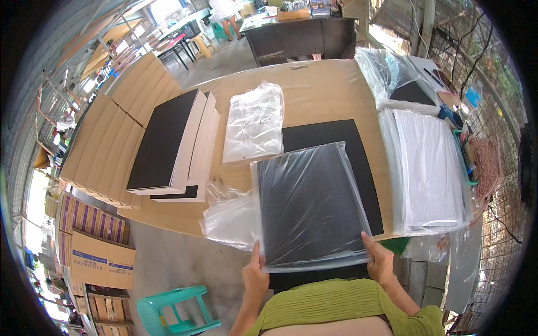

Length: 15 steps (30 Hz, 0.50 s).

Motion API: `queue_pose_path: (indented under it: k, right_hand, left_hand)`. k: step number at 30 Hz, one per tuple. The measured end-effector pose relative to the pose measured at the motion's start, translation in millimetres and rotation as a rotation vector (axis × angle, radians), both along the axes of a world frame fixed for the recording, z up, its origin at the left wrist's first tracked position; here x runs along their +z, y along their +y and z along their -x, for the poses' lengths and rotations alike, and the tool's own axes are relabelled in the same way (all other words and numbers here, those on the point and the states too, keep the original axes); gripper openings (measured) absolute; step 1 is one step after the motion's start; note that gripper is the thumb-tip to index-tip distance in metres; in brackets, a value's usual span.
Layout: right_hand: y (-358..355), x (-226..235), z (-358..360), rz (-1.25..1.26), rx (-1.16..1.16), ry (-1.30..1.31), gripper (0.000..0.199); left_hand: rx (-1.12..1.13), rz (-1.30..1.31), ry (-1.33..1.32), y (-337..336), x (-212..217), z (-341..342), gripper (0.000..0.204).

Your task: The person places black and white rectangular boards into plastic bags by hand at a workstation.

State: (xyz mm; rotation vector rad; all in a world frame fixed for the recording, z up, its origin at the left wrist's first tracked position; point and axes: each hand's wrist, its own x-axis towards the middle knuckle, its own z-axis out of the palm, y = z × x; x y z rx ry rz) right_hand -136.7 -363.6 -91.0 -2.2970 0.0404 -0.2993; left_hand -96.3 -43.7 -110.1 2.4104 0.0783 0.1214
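A flat black pack of board (311, 204) in clear plastic lies in front of me, tilted slightly on the near side of the table. My left hand (256, 275) grips its lower left corner, thumb along the edge. At the lower right corner, my right hand (380, 260) is closed on it with the thumb on top; the fingers below are partly hidden. Under the pack, a larger black sheet (367, 187) shows along the top and right. Folded clear plastic bags (255, 123) rest beyond its upper left, and loose clear plastic (232, 219) touches its left side.
Thick black-topped stacks (168, 140) stand left, beside brown wrapped packs (101, 151). White sheets in plastic (428, 168) lie right, below another plastic-covered pile (395, 81). A green stool (176, 313) and cardboard boxes (103, 260) sit lower left. Beyond the table (325, 95) is a dark desk (302, 39).
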Motion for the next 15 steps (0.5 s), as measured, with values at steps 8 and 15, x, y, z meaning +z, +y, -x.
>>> queue_pose_path:
  k: [8,15]
  right_hand:
    - [0.1,-12.8,49.6,-0.290,0.044,0.091,0.054]
    - [0.1,26.7,39.5,-0.527,-0.115,0.217,0.052]
  left_hand:
    - [-0.199,0.166,0.122,23.8,-12.1,57.0,0.055]
    - [-0.394,0.121,-0.315,-0.4,-46.3,57.9,0.054]
